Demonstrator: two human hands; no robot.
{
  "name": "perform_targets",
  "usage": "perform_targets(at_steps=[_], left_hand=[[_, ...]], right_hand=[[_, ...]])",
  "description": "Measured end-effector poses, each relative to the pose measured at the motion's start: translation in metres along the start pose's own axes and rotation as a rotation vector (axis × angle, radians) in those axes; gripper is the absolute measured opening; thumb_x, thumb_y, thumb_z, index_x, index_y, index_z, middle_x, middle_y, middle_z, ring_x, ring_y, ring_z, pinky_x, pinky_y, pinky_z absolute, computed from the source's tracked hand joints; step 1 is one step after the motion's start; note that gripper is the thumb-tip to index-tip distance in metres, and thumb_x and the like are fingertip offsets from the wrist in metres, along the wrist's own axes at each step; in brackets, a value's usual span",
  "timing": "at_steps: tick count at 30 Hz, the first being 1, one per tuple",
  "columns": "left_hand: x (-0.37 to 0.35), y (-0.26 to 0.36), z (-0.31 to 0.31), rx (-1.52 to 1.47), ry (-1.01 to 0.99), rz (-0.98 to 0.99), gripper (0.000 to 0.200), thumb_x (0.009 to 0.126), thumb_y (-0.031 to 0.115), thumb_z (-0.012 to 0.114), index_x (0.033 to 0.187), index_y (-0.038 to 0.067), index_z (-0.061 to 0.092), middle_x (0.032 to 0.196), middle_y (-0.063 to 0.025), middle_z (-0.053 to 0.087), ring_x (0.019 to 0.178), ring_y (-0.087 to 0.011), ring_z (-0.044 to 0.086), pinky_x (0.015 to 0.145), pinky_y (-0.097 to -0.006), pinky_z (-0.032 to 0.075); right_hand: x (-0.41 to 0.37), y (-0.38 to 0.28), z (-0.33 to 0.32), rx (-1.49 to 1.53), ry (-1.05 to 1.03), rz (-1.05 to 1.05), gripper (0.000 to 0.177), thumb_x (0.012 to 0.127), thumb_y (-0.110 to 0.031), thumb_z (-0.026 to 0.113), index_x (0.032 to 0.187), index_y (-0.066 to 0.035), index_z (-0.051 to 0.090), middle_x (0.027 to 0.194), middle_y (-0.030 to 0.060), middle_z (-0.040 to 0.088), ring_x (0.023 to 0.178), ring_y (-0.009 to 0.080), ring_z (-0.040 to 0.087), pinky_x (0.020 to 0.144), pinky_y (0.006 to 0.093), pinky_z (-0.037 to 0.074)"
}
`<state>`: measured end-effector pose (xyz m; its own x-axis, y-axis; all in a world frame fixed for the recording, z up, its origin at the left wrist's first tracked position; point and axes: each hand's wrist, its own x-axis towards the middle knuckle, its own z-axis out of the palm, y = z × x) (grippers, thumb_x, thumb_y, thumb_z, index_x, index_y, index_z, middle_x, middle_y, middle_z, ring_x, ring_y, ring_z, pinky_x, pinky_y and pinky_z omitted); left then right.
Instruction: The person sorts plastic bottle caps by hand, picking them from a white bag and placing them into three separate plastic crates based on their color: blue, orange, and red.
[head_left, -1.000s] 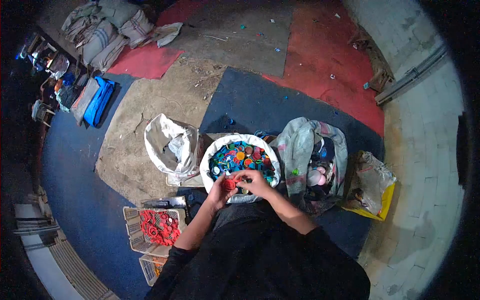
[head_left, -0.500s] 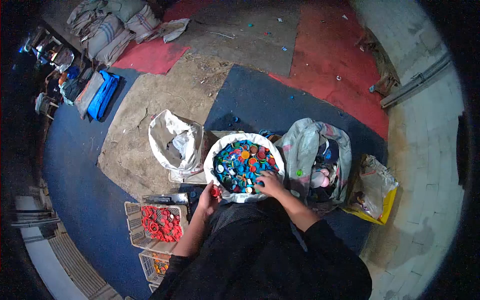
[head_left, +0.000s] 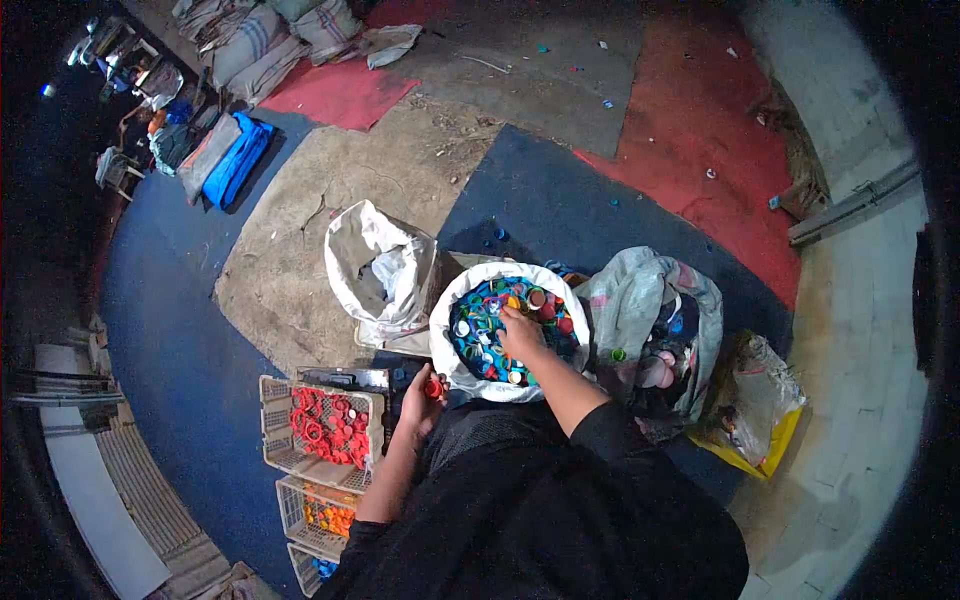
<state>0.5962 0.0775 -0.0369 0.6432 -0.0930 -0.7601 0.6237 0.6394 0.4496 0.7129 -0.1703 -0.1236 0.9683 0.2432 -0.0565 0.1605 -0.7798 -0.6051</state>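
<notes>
A white sack (head_left: 455,375) with its rim rolled down stands in front of me, full of mixed plastic bottle caps (head_left: 485,345), mostly blue. My right hand (head_left: 524,338) reaches into it, fingertips closed on an orange bottle cap (head_left: 514,303) near the middle of the heap. Beside the sack's left rim, my left hand (head_left: 420,405) is curled around red bottle caps (head_left: 433,388). To its left, a beige crate (head_left: 275,420) holds red caps (head_left: 330,425).
Below the crate stand another with orange caps (head_left: 328,515) and one with blue caps (head_left: 325,567). An open white sack (head_left: 345,285) is at left; a grey-white sack (head_left: 620,300) with mixed plastics and a yellow-edged container (head_left: 785,445) are at right. Full sacks (head_left: 255,55) lie far back.
My right hand has moved from the heap's near right side up to its middle, onto the orange cap. The left hand still holds red caps. The view has shifted slightly.
</notes>
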Motion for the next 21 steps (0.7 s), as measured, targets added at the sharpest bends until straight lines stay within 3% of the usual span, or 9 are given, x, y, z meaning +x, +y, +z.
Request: perform_targets(at_steps=[2,6,10,14,15,18,19,21], left_hand=[[-0.001,-0.003,0.0,-0.023,0.016,0.012,0.035,0.098,0.045,0.056,0.08,0.015,0.055,0.08,-0.0034,0.062,0.067,-0.0154,0.058,0.06,-0.0298,0.047],[-0.007,-0.004,-0.009,-0.011,0.015,-0.009,0.034,0.098,0.045,0.056,0.084,0.014,0.057,0.083,-0.0038,0.064,0.071,-0.0156,0.06,0.06,-0.0298,0.047],[-0.006,-0.006,-0.011,-0.023,-0.006,-0.005,0.033,0.099,0.045,0.054,0.089,0.013,0.058,0.087,-0.0038,0.064,0.075,-0.0156,0.061,0.061,-0.0293,0.048],[0.006,-0.006,0.005,-0.083,-0.033,-0.033,0.033,0.1,0.042,0.052,0.093,0.011,0.059,0.091,-0.0054,0.065,0.078,-0.0163,0.062,0.063,-0.0272,0.05],[0.015,-0.008,0.006,-0.085,-0.067,-0.059,0.034,0.101,0.041,0.05,0.097,0.009,0.059,0.092,-0.0065,0.065,0.08,-0.0169,0.063,0.066,-0.0262,0.052],[0.026,-0.006,0.032,-0.058,-0.213,-0.091,0.036,0.101,0.042,0.049,0.102,0.007,0.061,0.094,-0.0073,0.066,0.084,-0.0175,0.064,0.069,-0.0262,0.053],[0.015,0.002,0.054,-0.006,-0.161,-0.103,0.036,0.102,0.041,0.049,0.102,0.007,0.06,0.096,-0.0074,0.066,0.088,-0.0195,0.065,0.077,-0.0292,0.056],[0.019,0.002,0.074,0.06,-0.21,-0.144,0.038,0.102,0.043,0.048,0.107,0.008,0.062,0.1,-0.0068,0.067,0.09,-0.0187,0.065,0.078,-0.03,0.056]], right_hand=[[-0.009,-0.004,-0.006,0.012,-0.023,0.012,0.032,0.087,-0.02,0.066,0.113,-0.001,0.068,0.134,0.0174,0.058,0.113,0.0341,0.062,0.098,0.0427,0.05],[-0.032,0.003,-0.013,0.219,0.035,-0.02,0.023,0.085,-0.013,0.068,0.103,0.001,0.07,0.12,0.018,0.066,0.109,0.035,0.064,0.095,0.0417,0.051],[-0.051,0.01,-0.025,0.502,0.005,0.147,0.018,0.084,-0.013,0.072,0.1,-0.004,0.07,0.11,0.0113,0.071,0.096,0.0279,0.071,0.086,0.0366,0.055],[-0.064,-0.006,-0.048,1.174,0.075,0.421,0.014,0.091,-0.009,0.068,0.1,0.002,0.066,0.104,0.0156,0.071,0.088,0.0234,0.072,0.077,0.0307,0.056],[-0.066,-0.015,-0.062,1.203,0.05,0.449,0.017,0.094,-0.007,0.065,0.107,0.005,0.064,0.101,0.0133,0.07,0.089,0.0222,0.07,0.079,0.0312,0.056],[-0.07,-0.015,-0.062,1.324,0.071,0.437,0.018,0.095,-0.008,0.065,0.106,0.005,0.064,0.099,0.0123,0.069,0.088,0.0213,0.07,0.081,0.0314,0.056],[-0.069,-0.016,-0.064,1.226,0.048,0.378,0.014,0.093,-0.007,0.067,0.101,0.005,0.066,0.098,0.01,0.068,0.091,0.0185,0.068,0.082,0.0296,0.055],[-0.069,-0.033,-0.078,1.001,0.127,0.12,0.012,0.089,-0.006,0.07,0.096,0.003,0.068,0.098,0.0092,0.067,0.093,0.0189,0.067,0.083,0.0308,0.053]])
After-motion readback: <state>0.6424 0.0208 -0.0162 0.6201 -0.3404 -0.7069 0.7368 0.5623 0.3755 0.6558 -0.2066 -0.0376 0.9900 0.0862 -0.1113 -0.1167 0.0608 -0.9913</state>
